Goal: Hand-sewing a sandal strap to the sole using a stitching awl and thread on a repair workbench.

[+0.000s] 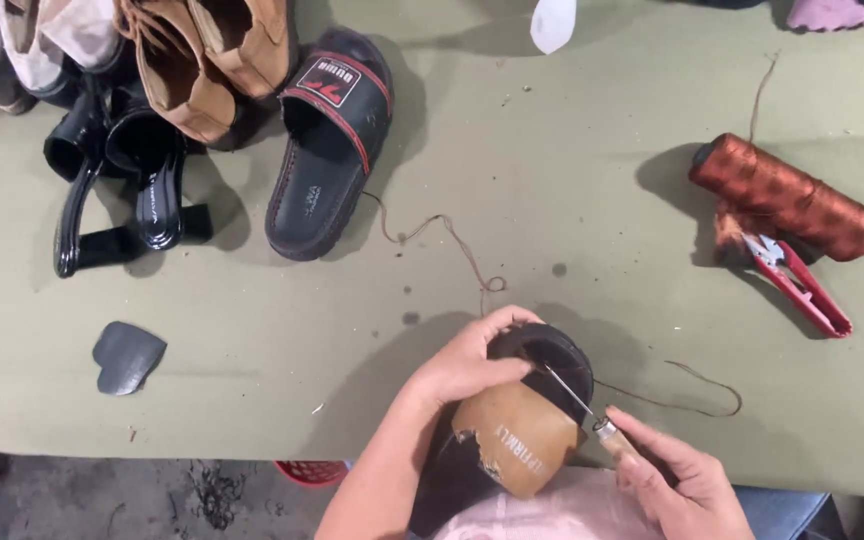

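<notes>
Currently your left hand [467, 362] clamps the black shoe [512, 420], tan sole up, at the near table [572, 180] edge over your lap. Your right hand [677, 485] grips an awl [592, 415], needle tip in the shoe's rim. Brown thread [687, 395] trails right; thread spool [787, 195] and red snips [802, 285] lie well apart.

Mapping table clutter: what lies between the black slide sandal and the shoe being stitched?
In the head view, a loose brown thread trails across the bare olive-green table from the black slide sandal toward the black shoe; nothing else.
</notes>
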